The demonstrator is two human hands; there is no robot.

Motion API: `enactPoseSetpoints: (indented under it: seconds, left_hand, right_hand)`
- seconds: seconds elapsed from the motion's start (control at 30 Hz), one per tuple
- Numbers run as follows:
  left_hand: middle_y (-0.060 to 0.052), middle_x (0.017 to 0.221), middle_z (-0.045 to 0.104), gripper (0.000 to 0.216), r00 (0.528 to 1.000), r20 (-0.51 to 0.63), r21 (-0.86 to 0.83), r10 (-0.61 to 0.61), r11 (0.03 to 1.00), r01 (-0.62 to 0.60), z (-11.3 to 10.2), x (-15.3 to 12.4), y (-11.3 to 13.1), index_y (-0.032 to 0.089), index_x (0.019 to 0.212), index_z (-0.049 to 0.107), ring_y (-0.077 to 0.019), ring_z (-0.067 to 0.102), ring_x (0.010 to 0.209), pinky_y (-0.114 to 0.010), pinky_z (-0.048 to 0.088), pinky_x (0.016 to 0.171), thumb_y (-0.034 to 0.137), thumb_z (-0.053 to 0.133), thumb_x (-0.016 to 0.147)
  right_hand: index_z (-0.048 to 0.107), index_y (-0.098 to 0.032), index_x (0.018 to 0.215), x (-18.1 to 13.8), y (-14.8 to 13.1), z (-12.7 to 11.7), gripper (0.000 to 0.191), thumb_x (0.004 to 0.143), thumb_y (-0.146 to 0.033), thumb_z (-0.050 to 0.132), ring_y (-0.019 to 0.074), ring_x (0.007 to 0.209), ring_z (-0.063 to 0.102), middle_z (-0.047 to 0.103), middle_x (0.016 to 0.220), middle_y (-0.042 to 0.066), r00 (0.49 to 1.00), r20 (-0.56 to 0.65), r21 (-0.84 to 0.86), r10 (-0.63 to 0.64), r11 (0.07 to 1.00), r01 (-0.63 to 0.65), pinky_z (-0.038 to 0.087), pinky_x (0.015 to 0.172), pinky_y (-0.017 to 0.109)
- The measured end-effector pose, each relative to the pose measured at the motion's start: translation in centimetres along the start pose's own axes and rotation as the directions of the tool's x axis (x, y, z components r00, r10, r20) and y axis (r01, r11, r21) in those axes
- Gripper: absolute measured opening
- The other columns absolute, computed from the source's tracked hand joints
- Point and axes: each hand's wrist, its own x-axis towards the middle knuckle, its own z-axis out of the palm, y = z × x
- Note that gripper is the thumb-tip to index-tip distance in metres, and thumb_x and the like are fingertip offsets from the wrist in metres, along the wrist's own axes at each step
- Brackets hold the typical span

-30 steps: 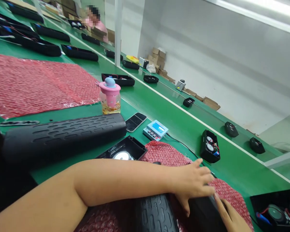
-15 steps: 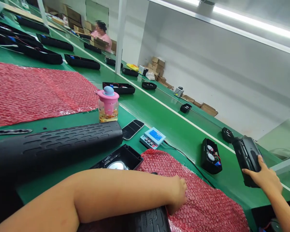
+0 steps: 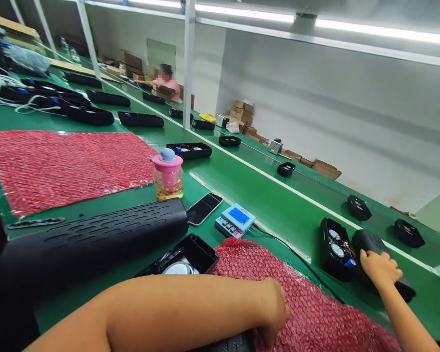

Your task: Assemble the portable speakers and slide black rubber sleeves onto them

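My right hand (image 3: 381, 269) lies over a black speaker housing (image 3: 370, 242) on the green belt, its fingers curled on the upper side. Beside it stands an open speaker housing (image 3: 330, 249) showing round white parts, red wires and a blue piece. My left arm reaches across the front. My left hand (image 3: 275, 313) is bent downward with its fingers curled, over red bubble wrap (image 3: 308, 313) and at the end of a textured black housing (image 3: 234, 344); what it grips is hidden. Behind the forearm sits another open housing (image 3: 201, 252) with a round silver part.
A long black speaker shell (image 3: 106, 234) lies at the left. Behind are a jar with a pink lid (image 3: 168, 176), a phone (image 3: 204, 209) and a light-blue device (image 3: 236, 220) with a cable. More bubble wrap (image 3: 73, 166) lies further left. A person in pink (image 3: 168, 85) sits far off.
My right hand has brought the black housing down and left onto the belt beside the open one. The left hand stays near the bubble wrap. The view has tilted and shifted slightly.
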Motion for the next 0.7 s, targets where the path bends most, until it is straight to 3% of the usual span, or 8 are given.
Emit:
enactPoseSetpoints:
  seconds: [0.1, 0.17, 0.3, 0.47, 0.6, 0.7]
  left_hand:
    - [-0.018, 0.101, 0.066, 0.058, 0.986, 0.159, 0.194, 0.055, 0.977, -0.086, -2.1, -1.4, 0.8, 0.014, 0.110, 0.063, -0.0352, 0.060, 0.093, -0.046, 0.049, 0.076, 0.035, 0.075, 0.057]
    - [-0.020, 0.106, 0.064, 0.059, 0.979, 0.195, 0.220, 0.062, 0.970, -0.105, -3.2, -2.0, 1.1, 0.012, 0.113, 0.061, -0.0351, 0.060, 0.095, -0.045, 0.050, 0.076, 0.041, 0.073, 0.062]
    - [-0.020, 0.107, 0.064, 0.055, 0.968, 0.240, 0.226, 0.071, 0.966, -0.126, -4.0, -2.3, 1.3, 0.010, 0.110, 0.063, -0.0331, 0.060, 0.096, -0.043, 0.050, 0.078, 0.045, 0.069, 0.068]
    - [-0.019, 0.106, 0.065, 0.056, 0.970, 0.235, 0.208, 0.068, 0.971, -0.118, -3.6, -2.3, 1.2, 0.011, 0.113, 0.062, -0.0336, 0.060, 0.097, -0.043, 0.050, 0.078, 0.041, 0.071, 0.066]
    - [-0.018, 0.105, 0.066, 0.056, 0.974, 0.218, 0.207, 0.067, 0.972, -0.113, -3.4, -2.3, 1.1, 0.014, 0.112, 0.063, -0.0341, 0.061, 0.097, -0.044, 0.050, 0.079, 0.040, 0.072, 0.063]
    - [-0.018, 0.103, 0.066, 0.051, 0.976, 0.208, 0.208, 0.067, 0.972, -0.111, -3.2, -2.3, 1.0, 0.014, 0.106, 0.066, -0.0333, 0.062, 0.093, -0.043, 0.050, 0.077, 0.043, 0.071, 0.064]
  right_hand:
    - [0.059, -0.020, 0.109, 0.2, -0.9, -0.3, 0.040, 0.090, -0.051, 0.042, 0.0266, 0.105, 0.051, 0.055, 0.112, 0.011, 0.984, 0.132, 0.039, -0.117, 0.993, 0.113, 0.040, 0.088, 0.049]
    - [0.056, -0.018, 0.109, 0.4, -1.4, -0.4, 0.036, 0.091, -0.046, 0.045, 0.0186, 0.095, 0.055, 0.057, 0.107, 0.007, 0.962, 0.218, 0.084, -0.163, 0.985, 0.148, 0.046, 0.085, 0.041]
    - [0.056, -0.015, 0.106, 0.8, -2.7, -0.6, 0.029, 0.091, -0.039, 0.050, 0.0158, 0.087, 0.058, 0.058, 0.103, 0.006, 0.931, 0.288, 0.149, -0.225, 0.971, 0.188, 0.050, 0.077, 0.035]
    - [0.055, -0.017, 0.113, 0.4, -2.4, -1.0, 0.037, 0.090, -0.045, 0.048, 0.0210, 0.102, 0.054, 0.055, 0.115, 0.009, 0.945, 0.263, 0.124, -0.194, 0.978, 0.166, 0.045, 0.088, 0.043]
    - [0.055, -0.030, 0.122, 0.2, 0.1, -1.1, 0.055, 0.084, -0.067, 0.037, 0.0437, 0.130, 0.021, 0.031, 0.142, 0.014, 0.977, 0.202, 0.037, -0.062, 0.998, 0.056, 0.027, 0.090, 0.068]
    - [0.045, -0.037, 0.131, 0.6, 2.2, -0.8, 0.060, 0.086, -0.067, 0.020, 0.0451, 0.131, 0.017, 0.025, 0.146, 0.011, 0.986, 0.167, 0.018, -0.007, 1.000, 0.004, 0.023, 0.087, 0.072]
